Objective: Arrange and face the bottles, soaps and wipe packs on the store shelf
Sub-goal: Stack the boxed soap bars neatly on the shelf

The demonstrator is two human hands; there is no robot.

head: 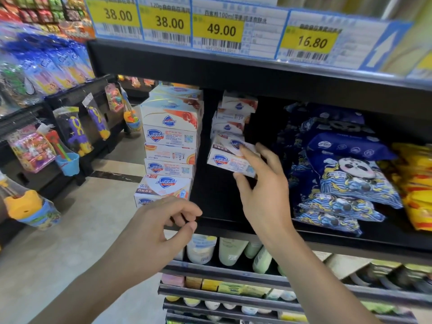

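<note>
- Head view: a person's right hand (pixel 261 183) pinches a white soap box (pixel 230 163) at its right end, thumb under, fingers over; the box sits at the foot of a leaning, fanned stack of soap boxes (pixel 231 122) in the dark middle bay of the shelf (pixel 233 220).
- The left hand (pixel 161 228) hovers just before the shelf edge, its grip loosely curled on nothing, below a straighter left stack (pixel 170 146) of about 6 boxes, some logos upside down.
- To the right lie blue wipe packs (pixel 348 174), slumped forward; bottles (pixel 231 251) stand on the shelf below.
- Done well, this step likely wants the free hand steadying the leaning stack while the pinched box is squared, logo outward and upright, flush with the neighbouring stack's front; tugging the bottom box alone risks toppling those above.
</note>
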